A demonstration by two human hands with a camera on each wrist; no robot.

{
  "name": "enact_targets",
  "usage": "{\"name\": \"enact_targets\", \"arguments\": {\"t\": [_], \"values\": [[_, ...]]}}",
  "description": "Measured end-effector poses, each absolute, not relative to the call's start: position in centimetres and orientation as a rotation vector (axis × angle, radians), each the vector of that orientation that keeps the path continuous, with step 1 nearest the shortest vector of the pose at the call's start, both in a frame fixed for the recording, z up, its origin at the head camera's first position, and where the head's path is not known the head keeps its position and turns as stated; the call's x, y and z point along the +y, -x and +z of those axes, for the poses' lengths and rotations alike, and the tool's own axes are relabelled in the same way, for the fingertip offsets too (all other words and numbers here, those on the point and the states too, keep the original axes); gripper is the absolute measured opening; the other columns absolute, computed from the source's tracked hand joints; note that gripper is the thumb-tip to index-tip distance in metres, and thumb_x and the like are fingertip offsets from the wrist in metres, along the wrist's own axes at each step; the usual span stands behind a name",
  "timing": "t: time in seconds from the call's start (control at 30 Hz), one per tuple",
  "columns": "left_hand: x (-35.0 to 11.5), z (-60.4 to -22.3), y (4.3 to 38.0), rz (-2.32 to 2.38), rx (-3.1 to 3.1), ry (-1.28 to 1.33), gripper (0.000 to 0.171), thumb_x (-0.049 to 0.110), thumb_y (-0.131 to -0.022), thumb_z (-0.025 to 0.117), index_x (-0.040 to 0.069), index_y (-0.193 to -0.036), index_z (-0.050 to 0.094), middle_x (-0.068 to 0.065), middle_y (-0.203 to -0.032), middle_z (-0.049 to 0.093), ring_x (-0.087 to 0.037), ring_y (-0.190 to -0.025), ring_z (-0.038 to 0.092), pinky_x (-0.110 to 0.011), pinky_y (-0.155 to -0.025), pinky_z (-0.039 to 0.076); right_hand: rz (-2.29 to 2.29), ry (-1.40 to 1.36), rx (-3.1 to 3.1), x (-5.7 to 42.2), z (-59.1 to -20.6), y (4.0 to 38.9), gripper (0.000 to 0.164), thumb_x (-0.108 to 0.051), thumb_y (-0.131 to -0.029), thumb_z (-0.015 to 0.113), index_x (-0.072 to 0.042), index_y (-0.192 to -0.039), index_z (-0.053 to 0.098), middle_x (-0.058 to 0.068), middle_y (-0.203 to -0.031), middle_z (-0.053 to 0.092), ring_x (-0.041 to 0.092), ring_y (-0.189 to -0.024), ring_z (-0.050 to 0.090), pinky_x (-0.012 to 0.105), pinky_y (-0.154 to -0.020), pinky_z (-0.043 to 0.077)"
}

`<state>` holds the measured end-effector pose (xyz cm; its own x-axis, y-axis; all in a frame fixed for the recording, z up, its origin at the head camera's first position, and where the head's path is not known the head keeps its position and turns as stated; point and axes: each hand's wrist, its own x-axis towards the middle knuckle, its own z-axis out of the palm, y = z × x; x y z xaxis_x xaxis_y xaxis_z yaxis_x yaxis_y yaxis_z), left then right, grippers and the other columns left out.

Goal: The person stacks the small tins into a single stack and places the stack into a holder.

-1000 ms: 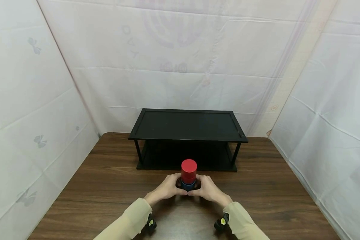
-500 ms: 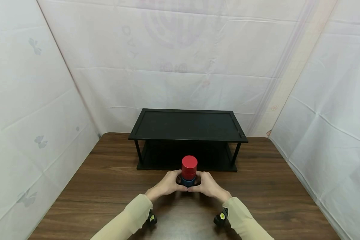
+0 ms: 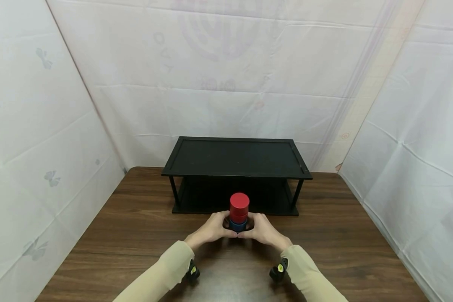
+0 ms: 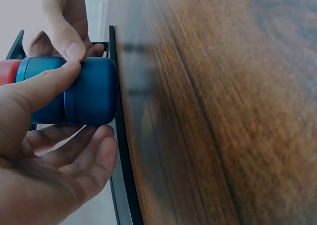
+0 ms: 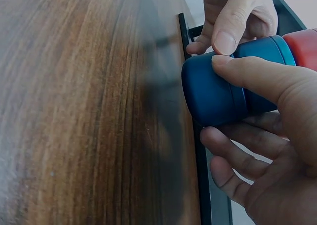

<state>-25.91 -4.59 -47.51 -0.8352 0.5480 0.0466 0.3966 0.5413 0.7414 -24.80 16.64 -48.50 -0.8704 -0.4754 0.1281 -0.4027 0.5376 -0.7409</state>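
Note:
A red canister (image 3: 239, 207) stands upright on top of a blue canister (image 3: 238, 226), which shows a seam between two parts in both wrist views. My left hand (image 3: 211, 228) grips the blue canister (image 4: 94, 93) from the left, thumb across its near side. From the right, my right hand (image 3: 263, 229) holds the same blue canister (image 5: 210, 88) with its fingers curled around the far side. Both thumb tips meet at the front of it. Whether the stack touches the table cannot be told.
A black two-tier shelf (image 3: 238, 157) stands on the brown wooden table (image 3: 136, 251) just beyond the hands. White sheeting (image 3: 226, 109) hangs behind the table and along both sides. A small camera is strapped to each wrist.
Both hands have moved slightly forward, toward the shelf, carrying the stacked red and blue canisters with them. Their grip looks the same.

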Motion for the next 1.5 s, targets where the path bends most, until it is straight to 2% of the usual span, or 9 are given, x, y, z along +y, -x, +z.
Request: {"name": "enact_targets", "arguments": {"t": [0.5, 0.83, 1.13, 1.37, 1.5], "values": [[-4.8, -46.7, 26.3, 1.181, 2.588, -0.77, 0.055, 0.02, -0.08, 0.079, 0.001, -0.127, 0.055, -0.012, -0.109, 0.065, -0.02, -0.093, 0.06, -0.036, -0.081, 0.054, -1.255, 0.789, 2.645, 16.6, -47.6, 25.4, 0.047, -0.023, -0.08, 0.079, -0.009, -0.12, 0.061, 0.002, -0.095, 0.069, 0.013, -0.076, 0.06, 0.021, -0.067, 0.049], [-4.9, -46.3, 26.4, 1.177, 2.594, -0.788, 0.052, 0.021, -0.08, 0.079, 0.001, -0.123, 0.056, -0.01, -0.104, 0.067, -0.019, -0.089, 0.062, -0.029, -0.076, 0.053, -1.212, 0.784, 2.687, 16.3, -46.8, 25.7, 0.046, -0.022, -0.078, 0.08, -0.008, -0.118, 0.062, 0.002, -0.089, 0.068, 0.009, -0.073, 0.058, 0.02, -0.063, 0.048], [-4.9, -45.5, 26.6, 1.188, 2.6, -0.792, 0.052, 0.02, -0.081, 0.078, 0.001, -0.124, 0.056, -0.01, -0.104, 0.066, -0.017, -0.086, 0.059, -0.033, -0.077, 0.053, -1.199, 0.78, 2.697, 16.3, -46.3, 26.1, 0.046, -0.021, -0.078, 0.081, -0.01, -0.119, 0.063, 0.001, -0.094, 0.069, 0.008, -0.076, 0.059, 0.021, -0.068, 0.049], [-4.9, -45.0, 26.8, 1.189, 2.601, -0.802, 0.054, 0.02, -0.081, 0.078, 0.001, -0.126, 0.055, -0.013, -0.109, 0.066, -0.019, -0.09, 0.061, -0.035, -0.08, 0.054, -1.197, 0.798, 2.712, 16.4, -45.7, 26.2, 0.046, -0.022, -0.077, 0.081, -0.009, -0.118, 0.063, 0.0, -0.09, 0.068, 0.008, -0.073, 0.057, 0.021, -0.066, 0.048], [-4.8, -44.7, 27.0, 1.167, 2.625, -0.807, 0.053, 0.02, -0.081, 0.078, 0.001, -0.125, 0.056, -0.011, -0.107, 0.066, -0.019, -0.088, 0.061, -0.033, -0.077, 0.053, -1.204, 0.809, 2.72, 16.4, -45.4, 26.5, 0.045, -0.022, -0.077, 0.081, -0.009, -0.116, 0.063, 0.0, -0.088, 0.067, 0.009, -0.073, 0.056, 0.021, -0.065, 0.047]]}}
